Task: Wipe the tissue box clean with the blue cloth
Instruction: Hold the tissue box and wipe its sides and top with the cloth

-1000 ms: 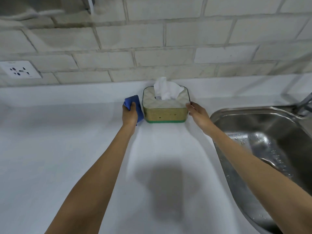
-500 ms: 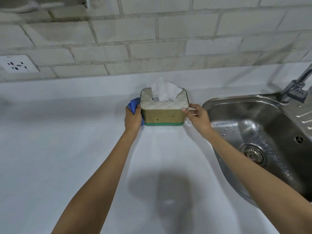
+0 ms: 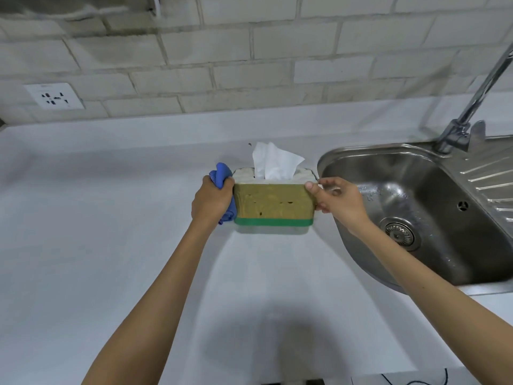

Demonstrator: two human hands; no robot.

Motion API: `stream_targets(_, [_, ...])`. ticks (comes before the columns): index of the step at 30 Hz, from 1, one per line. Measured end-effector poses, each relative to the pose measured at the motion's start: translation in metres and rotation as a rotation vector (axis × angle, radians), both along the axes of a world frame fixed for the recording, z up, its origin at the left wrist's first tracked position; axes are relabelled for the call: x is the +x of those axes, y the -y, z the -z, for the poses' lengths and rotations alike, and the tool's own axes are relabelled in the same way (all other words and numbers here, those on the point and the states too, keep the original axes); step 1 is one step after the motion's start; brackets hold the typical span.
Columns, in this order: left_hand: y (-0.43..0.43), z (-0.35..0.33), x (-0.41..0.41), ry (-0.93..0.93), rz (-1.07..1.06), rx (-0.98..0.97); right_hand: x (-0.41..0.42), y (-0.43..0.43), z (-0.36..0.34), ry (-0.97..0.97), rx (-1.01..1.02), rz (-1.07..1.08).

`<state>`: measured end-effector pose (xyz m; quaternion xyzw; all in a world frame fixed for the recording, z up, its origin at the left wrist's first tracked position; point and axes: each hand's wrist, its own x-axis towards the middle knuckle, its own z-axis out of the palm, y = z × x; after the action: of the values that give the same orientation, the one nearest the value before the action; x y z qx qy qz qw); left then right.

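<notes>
Left hand (image 3: 212, 200) fingers clench the cloth (image 3: 222, 173) against the box (image 3: 273, 202); right hand (image 3: 340, 201) pinches the box's opposite end. Advise firm, even strokes.

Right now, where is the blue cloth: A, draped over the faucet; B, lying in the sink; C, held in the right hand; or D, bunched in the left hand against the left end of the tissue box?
D: the blue cloth is bunched in the left hand, pressed against the left end of the tissue box.
</notes>
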<state>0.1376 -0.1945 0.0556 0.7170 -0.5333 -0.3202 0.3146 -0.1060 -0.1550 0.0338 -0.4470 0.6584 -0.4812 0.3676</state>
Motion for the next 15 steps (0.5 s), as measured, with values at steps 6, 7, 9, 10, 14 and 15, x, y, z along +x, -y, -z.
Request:
stream_targets(6, [-0.002,-0.010,-0.003,0.046,0.001,0.020,-0.012,0.009,-0.006,-0.155,0.082,-0.148])
stream_targets(7, [-0.002,-0.011,-0.005,0.048,-0.005,0.021,-0.014,0.014,-0.004,-0.189,0.093,-0.167])
stream_targets(9, [-0.001,-0.013,-0.010,0.057,-0.022,0.028,-0.018,0.027,-0.001,-0.160,0.116,-0.226])
stream_targets(10, [0.000,-0.014,-0.011,0.060,-0.030,0.033,-0.019,0.034,0.000,-0.112,0.127,-0.266])
stream_targets(14, [0.006,-0.018,-0.017,0.077,-0.042,0.037,-0.012,0.052,0.000,0.010,0.159,-0.416])
stream_targets(15, [0.008,-0.019,-0.018,0.077,-0.047,0.034,-0.009,0.056,0.001,0.011,0.162,-0.422])
